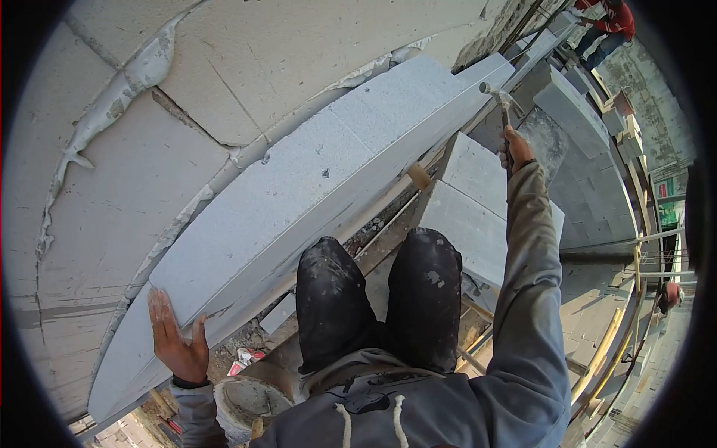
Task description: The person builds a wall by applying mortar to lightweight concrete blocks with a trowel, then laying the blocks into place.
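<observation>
My left hand (181, 345) lies against the near end of a row of pale grey lightweight concrete blocks (299, 183), fingers stretched over the top face and thumb apart along the side. The row runs along the wall and has small chips in its surface. Up on the right, my right hand (515, 149) is wrapped round the dark handle of a hammer (502, 95). Its metal head is raised, apart from the row. Below and beside that arm are more pale blocks (467, 213), stacked near my knees.
A large block wall (149, 187) with mortar squeezed from its joints rises on the left. A whitish bucket (250, 403) stands by my left side. At right are more blocks (582, 127) and bamboo poles (597, 358). A person in red (612, 22) is at the far top right.
</observation>
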Action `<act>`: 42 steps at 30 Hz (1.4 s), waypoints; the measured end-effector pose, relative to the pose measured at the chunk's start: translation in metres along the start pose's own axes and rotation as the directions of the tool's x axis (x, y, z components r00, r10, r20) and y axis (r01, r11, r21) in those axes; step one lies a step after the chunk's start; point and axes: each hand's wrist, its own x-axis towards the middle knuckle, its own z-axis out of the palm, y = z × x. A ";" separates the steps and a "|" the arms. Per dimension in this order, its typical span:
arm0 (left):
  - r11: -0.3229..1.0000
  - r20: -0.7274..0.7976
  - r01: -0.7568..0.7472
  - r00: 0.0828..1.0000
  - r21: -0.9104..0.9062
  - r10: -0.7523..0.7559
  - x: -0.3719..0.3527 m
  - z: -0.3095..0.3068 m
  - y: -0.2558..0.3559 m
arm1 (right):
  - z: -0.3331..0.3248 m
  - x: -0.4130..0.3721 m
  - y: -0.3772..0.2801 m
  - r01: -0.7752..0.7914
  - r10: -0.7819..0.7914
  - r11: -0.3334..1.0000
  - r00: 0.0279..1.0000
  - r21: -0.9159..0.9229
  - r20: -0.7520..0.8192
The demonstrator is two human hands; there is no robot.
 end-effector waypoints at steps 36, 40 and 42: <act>0.996 0.328 0.084 0.940 0.043 -0.093 0.022 -0.030 0.022 | 0.002 -0.008 -0.003 0.016 0.030 0.995 0.899 -0.101 0.437; 0.987 0.674 0.066 0.724 0.148 -0.149 0.057 -0.057 0.027 | -0.021 -0.013 -0.019 -0.132 0.182 0.977 0.926 -0.166 0.332; 0.971 0.780 0.132 0.578 0.200 -0.239 0.079 -0.062 0.030 | -0.033 -0.017 -0.027 -0.185 0.235 0.967 0.909 -0.173 0.344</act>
